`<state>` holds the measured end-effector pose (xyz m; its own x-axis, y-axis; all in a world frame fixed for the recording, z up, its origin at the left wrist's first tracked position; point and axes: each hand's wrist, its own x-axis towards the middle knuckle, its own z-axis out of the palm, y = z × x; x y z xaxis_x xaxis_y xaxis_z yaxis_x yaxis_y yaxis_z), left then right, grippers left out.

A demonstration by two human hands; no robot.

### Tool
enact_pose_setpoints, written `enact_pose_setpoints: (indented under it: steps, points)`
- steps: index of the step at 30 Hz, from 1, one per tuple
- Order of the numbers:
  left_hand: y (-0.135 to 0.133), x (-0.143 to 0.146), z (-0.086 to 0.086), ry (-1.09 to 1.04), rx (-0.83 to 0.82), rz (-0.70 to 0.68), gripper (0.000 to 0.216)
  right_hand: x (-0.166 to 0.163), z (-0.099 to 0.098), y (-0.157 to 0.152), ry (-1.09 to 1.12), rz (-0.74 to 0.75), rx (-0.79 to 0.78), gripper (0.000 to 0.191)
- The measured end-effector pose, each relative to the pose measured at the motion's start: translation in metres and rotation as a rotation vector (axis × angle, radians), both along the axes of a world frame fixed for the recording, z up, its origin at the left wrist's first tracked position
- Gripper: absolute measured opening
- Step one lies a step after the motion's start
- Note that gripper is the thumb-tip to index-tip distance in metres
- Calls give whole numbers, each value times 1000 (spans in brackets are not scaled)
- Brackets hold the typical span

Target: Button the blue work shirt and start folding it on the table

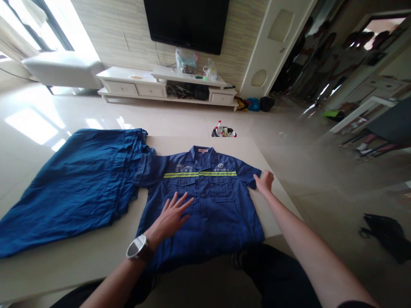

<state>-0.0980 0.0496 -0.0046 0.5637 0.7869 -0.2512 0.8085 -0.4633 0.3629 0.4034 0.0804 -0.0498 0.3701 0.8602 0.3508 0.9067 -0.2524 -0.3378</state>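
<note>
A dark blue short-sleeved work shirt (pixel 205 214) lies front up on the white table (pixel 272 214), its collar away from me. Yellow reflective tape crosses the chest, with white lettering above it and two buttoned pockets below. My left hand (pixel 171 216), a watch on its wrist, is over the shirt front with fingers spread; whether it presses on the cloth I cannot tell. At the right sleeve's end, my right hand (pixel 264 182) has its thumb against the hem and its fingers apart from the thumb.
Stacked blue garments (pixel 80 184) cover the table's left side, meeting the shirt's left sleeve. A bin (pixel 224 131) with bottles stands past the far edge. Beyond are a white TV cabinet (pixel 150 90) and a bench (pixel 64 70). A black bag (pixel 387 235) lies on the floor; people (pixel 334 55) stand back right.
</note>
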Motion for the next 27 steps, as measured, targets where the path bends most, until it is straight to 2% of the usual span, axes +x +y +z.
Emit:
enact_pose_setpoints:
  steps: [4,7,11,14,18,21,23,25,27]
  points:
    - [-24,10,-10,131,-156,43,72,15,-21,1,-139,211,-239,49]
    - [-23,10,-21,194,-152,39,86,42,-31,-5,-135,194,-338,49]
    - [-19,9,-31,207,-119,6,93,78,-25,-1,-129,127,-358,50]
    - [-20,10,-35,232,-114,-5,94,88,-11,5,-133,181,-350,49]
    - [-21,13,-33,256,-110,-4,94,73,-1,-5,-108,291,-215,33]
    - [-21,14,-31,264,-116,-5,95,53,-3,-27,-78,357,-223,23]
    - [-21,15,-31,267,-117,-9,95,43,-4,-40,23,315,-210,19]
    - [-21,15,-31,266,-116,-13,94,40,-4,-45,245,153,-162,13]
    - [-22,15,-32,263,-117,-14,93,41,-2,-40,451,-48,-105,14]
